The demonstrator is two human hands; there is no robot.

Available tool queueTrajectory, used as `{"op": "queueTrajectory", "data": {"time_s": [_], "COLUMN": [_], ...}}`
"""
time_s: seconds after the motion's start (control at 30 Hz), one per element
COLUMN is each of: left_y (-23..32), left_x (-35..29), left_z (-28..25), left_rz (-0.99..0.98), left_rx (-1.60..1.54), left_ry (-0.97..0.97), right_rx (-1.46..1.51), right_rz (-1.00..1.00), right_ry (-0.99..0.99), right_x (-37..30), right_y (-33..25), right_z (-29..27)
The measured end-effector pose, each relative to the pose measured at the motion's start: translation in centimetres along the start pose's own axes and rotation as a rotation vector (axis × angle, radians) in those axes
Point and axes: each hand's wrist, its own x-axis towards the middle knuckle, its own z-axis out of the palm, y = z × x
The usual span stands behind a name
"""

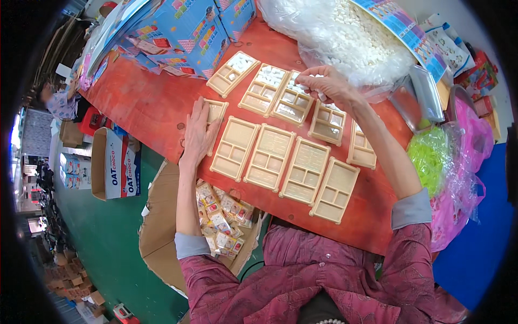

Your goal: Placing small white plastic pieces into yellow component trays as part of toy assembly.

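Several beige compartment trays stand in two rows on the red table. My left hand (200, 132) lies flat, fingers stretched out, over the left edge of a small beige tray (216, 112). Above the back row my right hand (329, 83) is closed, with small white pieces (322, 96) showing at its fingers. Under it are a beige tray with white pieces in its top compartment (292, 105) and another beige tray (327, 125). White pieces also lie in the top compartments of the two back-row trays on the left (232, 75). In the front row, the beige trays (235, 148) show bare compartments.
A large clear bag of white pieces (367, 46) lies at the back right, with blue printed boxes (186, 40) at the back left. A cardboard box (162, 232) with small packets (221, 221) stands below the table's left edge. Bright green bagged material (429, 156) sits right.
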Motion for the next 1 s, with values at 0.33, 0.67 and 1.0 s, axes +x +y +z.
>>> {"op": "queueTrajectory", "data": {"time_s": [0.33, 0.67, 1.0], "left_y": [-0.9, -1.7, -1.9], "left_x": [0.4, 4.9, 7.4], "left_z": [-0.5, -1.1, -0.2], "left_rz": [0.115, 0.224, 0.205], "left_rx": [-0.118, -0.164, -0.099], "left_ry": [-0.03, 0.024, -0.141], "right_rx": [-0.385, -0.878, -1.322], "right_rz": [-0.402, -0.733, -0.766], "right_ry": [0.125, 0.106, -0.017], "right_x": [8.1, 14.5, 15.5], "right_y": [-0.7, -0.8, -0.6], "right_z": [5.2, 10.2, 13.4]}}
